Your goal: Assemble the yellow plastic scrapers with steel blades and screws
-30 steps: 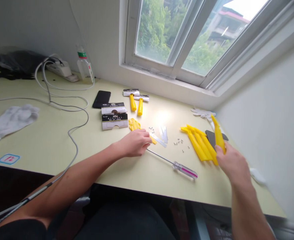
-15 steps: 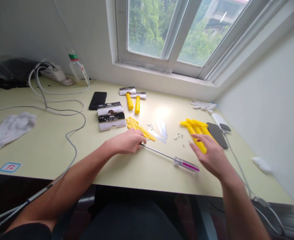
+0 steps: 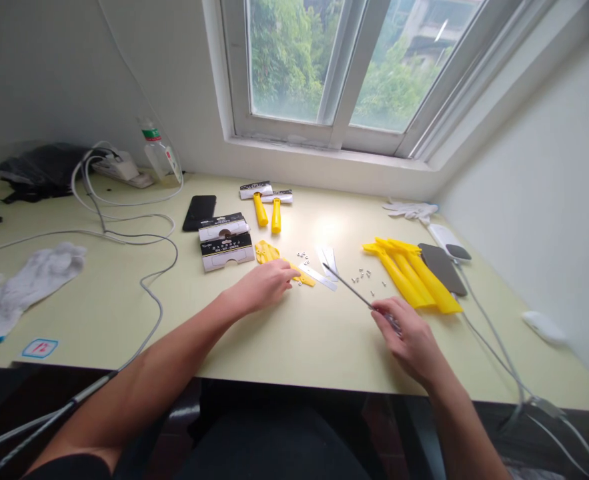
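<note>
My right hand is closed round the clear handle of a screwdriver; the thin shaft points up and left over thin metal blades. My left hand rests low over the table with curled fingers beside flat yellow plastic pieces; whatever it pinches, if anything, is hidden. Small nuts lie just behind those pieces. Several small screws are scattered between the blades and a group of yellow plastic handles on the right.
Two yellow-handled scrapers with sleeved heads lie at the back. Black-and-white card packages and a black phone are left of them. White cables, a bottle and gloves occupy the left; a dark pad is right.
My right hand has come down and left and taken hold of the screwdriver's handle. The screwdriver's tip has left my left hand's fingers and now points up over the blades.
</note>
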Motion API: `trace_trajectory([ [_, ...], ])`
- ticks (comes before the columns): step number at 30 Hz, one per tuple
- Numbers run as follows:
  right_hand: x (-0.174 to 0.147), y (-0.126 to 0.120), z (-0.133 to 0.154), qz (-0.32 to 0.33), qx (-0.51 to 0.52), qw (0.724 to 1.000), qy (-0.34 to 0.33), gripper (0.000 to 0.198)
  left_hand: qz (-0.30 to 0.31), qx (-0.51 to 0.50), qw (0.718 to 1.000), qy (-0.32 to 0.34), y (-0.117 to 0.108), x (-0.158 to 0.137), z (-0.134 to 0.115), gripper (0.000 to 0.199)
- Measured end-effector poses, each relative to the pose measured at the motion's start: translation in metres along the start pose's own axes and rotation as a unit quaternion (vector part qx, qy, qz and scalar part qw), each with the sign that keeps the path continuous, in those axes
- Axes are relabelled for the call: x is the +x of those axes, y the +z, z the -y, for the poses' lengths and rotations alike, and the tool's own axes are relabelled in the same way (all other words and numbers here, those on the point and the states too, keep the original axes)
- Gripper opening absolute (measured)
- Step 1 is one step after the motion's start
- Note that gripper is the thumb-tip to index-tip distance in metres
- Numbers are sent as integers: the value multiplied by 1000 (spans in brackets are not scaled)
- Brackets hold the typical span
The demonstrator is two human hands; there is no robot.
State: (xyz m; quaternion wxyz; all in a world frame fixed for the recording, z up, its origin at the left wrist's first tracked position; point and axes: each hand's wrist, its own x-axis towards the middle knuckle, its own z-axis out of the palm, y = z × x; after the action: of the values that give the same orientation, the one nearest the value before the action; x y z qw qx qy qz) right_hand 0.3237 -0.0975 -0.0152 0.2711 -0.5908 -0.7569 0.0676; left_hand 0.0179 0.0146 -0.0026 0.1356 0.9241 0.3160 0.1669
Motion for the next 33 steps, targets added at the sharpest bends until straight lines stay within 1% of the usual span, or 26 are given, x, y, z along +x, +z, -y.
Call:
trace_trajectory([
  [2,-3,4,-2,-63,-6,998,0,10,-8,42,999,2,7,5,-2,19],
  [4,-4,8,-1,-86,-16,996,-3,10,-9,78,997,21,14,10,-5,23],
  [8,-3,12,1,-88,-26,996,-7,11,-25,104,993,42,22,14,-6,28],
  [15,-5,15,1,-88,-47,995,-11,11,-39,81,994,65,22,7,-4,30],
  [18,-5,17,1,-96,-55,994,-20,10,-30,60,996,64,22,7,-3,30],
  [23,-4,20,0,-101,-64,992,-29,9,-12,57,998,34,21,11,-3,28],
  [26,-4,20,0,-100,-69,992,-30,9,3,55,998,43,19,10,-4,29],
  [33,-5,19,0,-96,-79,992,-29,10,27,-40,997,64,14,3,-5,20],
])
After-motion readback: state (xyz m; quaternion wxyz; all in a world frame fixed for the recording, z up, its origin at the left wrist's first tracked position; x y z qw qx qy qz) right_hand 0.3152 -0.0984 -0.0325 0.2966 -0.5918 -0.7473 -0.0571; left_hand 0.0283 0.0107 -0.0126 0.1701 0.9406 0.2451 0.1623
